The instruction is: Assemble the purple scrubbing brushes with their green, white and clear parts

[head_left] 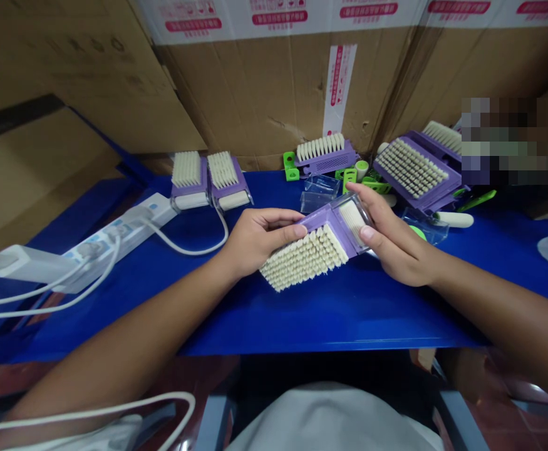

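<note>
Along the bottom of the frame, pale grey cloth [330,419] covers the person's lap, and a white cable [90,410] loops across the lower left. At centre, above a blue table [330,322], the left hand [259,241] and right hand [396,244] together hold a purple-backed brush [311,250] with dense cream bristles, tilted with its bristles toward the lower left. The left hand's fingers wrap its purple back, with the thumb pressed near the bristles. The right hand grips the far end, where a clear plastic case [353,219] fits over the purple base, its fingers on top and thumb at the front. Whether the bristles touch the table cannot be told.

To the left, a white power strip [123,228] lies on the table with a white adapter [24,260] beyond its end. Farther up, two brushes [208,178] stand side by side with cream handles. Beyond the hands sit clear plastic boxes [319,193], green plastic parts [291,166], and a narrower brush [325,153]. At upper right, a large purple brush [417,169] leans against another [443,141], with a cream handle [454,219] lying nearby. A blurred patch [503,141] hides the far right, and cardboard cartons [264,94] form the back wall.
</note>
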Available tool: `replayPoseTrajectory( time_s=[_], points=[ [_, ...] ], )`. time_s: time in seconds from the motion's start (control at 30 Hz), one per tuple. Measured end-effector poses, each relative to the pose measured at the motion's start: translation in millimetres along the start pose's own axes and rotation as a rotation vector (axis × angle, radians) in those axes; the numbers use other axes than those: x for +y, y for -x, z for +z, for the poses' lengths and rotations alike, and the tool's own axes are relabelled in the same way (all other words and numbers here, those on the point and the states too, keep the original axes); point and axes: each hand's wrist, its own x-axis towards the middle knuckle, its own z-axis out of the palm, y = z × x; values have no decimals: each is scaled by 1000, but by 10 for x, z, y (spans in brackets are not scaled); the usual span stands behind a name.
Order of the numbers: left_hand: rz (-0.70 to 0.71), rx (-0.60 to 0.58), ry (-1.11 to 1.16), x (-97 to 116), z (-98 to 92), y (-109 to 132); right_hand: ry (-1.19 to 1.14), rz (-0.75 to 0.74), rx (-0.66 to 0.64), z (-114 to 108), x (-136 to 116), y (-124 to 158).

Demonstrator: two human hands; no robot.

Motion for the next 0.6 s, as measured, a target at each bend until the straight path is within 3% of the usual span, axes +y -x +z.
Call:
replayPoseTrajectory(
  time_s=[0.2,0.3,0.37,0.47,0.6],
  points=[
    [16,-8,-22,-11,0,-7,2,13,12,9,-19,4],
    [110,14,-123,-22,-29,10,29,13,27,10,-28,-12],
    [264,78,-306,-29,-68,41,57,-11,44,-1,-33,-40],
    [620,194,-698,-32,-137,103,110,-101,39,-33,-46,-100],
    [1022,219,-1058,-12,-185,158,184,-210,54,-81,-60,-149]
  ],
)
